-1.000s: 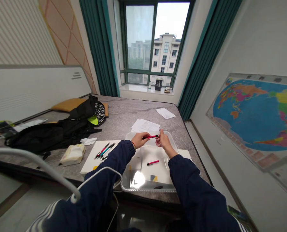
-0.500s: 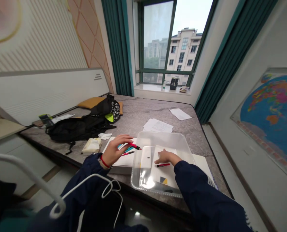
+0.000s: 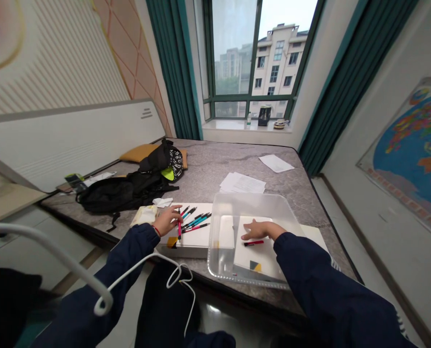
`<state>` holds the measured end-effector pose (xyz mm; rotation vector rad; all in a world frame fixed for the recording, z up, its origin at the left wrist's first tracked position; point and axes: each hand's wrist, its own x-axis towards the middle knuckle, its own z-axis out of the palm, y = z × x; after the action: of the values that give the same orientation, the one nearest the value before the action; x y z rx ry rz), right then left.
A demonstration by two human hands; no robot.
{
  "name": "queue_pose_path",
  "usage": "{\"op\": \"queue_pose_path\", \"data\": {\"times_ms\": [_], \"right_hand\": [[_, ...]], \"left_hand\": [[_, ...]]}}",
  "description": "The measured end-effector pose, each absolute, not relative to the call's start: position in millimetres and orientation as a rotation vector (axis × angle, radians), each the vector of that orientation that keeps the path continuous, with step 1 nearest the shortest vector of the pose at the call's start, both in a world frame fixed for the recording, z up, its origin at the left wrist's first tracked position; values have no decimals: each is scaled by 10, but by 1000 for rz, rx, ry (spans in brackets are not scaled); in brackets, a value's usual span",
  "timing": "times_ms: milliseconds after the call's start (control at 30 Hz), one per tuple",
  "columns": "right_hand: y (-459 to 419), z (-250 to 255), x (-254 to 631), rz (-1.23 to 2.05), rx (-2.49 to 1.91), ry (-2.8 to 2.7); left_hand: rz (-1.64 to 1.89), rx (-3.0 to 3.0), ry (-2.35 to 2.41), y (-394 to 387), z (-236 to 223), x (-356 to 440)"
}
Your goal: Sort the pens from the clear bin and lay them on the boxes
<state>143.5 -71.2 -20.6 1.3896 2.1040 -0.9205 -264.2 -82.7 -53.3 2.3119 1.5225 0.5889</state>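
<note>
My left hand (image 3: 167, 220) is over the left end of a white box (image 3: 197, 238), its fingertips closed on a red pen (image 3: 179, 228). Beside it on the box lie several pens (image 3: 198, 220) with blue or red barrels and black ends. My right hand (image 3: 262, 229) reaches inside a clear plastic bin (image 3: 221, 270), fingers apart, over a white box or book (image 3: 245, 255) with a grey and yellow corner mark. Just below its fingers another red pen (image 3: 255, 243) with a black end lies on that white surface.
A tissue pack (image 3: 143, 215) and a crumpled tissue (image 3: 162, 202) sit left of the box. Behind them lies a black backpack (image 3: 124, 189). Paper sheets (image 3: 242, 183) are beyond the bin on the grey mattress (image 3: 208, 157). A white cable (image 3: 146, 258) crosses before my left arm.
My left hand has moved left and away from the bin with the red pen, now over the white box. My right hand stays in the bin. The view has shifted slightly.
</note>
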Motion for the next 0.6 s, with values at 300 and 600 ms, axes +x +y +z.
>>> {"op": "queue_pose_path", "data": {"times_ms": [300, 600], "right_hand": [[-711, -189, 1529, -1037, 1475, 2024], [-670, -224, 1622, -1019, 1402, 2023]], "left_hand": [[352, 2505, 1195, -702, -616, -1801], [368, 2639, 1139, -817, -706, -1649]]}}
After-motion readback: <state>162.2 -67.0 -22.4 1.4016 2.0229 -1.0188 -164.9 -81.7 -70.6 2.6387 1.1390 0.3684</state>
